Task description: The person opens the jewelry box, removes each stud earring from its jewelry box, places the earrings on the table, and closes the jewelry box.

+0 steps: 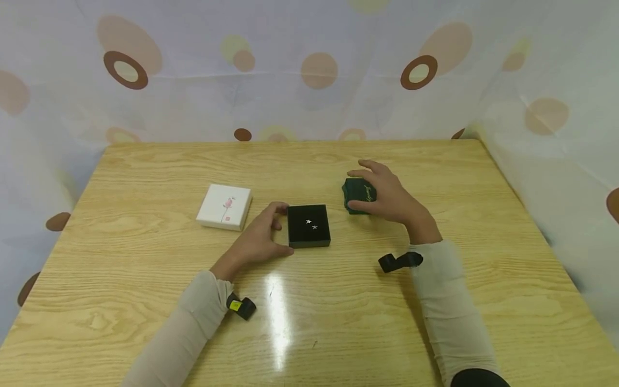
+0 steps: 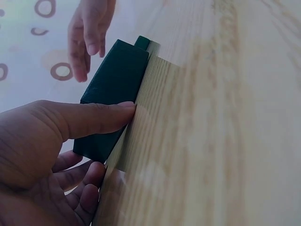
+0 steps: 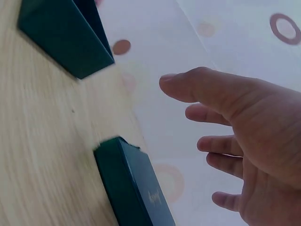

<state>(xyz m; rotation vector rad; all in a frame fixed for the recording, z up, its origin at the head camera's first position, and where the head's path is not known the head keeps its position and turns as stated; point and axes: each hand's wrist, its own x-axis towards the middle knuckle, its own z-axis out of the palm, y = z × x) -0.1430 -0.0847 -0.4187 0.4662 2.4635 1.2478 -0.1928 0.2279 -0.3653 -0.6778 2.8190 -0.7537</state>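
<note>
Head view. One open box (image 1: 309, 244), square, dark green-walled, set on the wood-grained table (image 1: 338, 322) between the two hands. Left hand (image 1: 253, 239): at the box's left side, thumb at the near corner, index finger at the far one, gripping it. Right hand (image 1: 389, 196): fingers spread and arched over a green lettered piece (image 1: 355, 194), to the right of the box and apart from it. Box interior: flat black surface bearing two small silvery star-shaped pieces (image 1: 308, 221), set diagonally. Lettered piece: gold script on top, part covered by the hand. White box (image 1: 224, 205), pink flower print, left of the left hand.

Left wrist view. Box in deep green, fine-grained finish, smooth side walls; the left thumb lies across one wall, the other fingers curled by the box's end. Right hand beyond, clear of the box.

Right wrist view. Right hand loosely spread, holding nothing, visibly apart from the lettered piece. Box at the upper left corner, partly cut off, well away from that hand.
</note>
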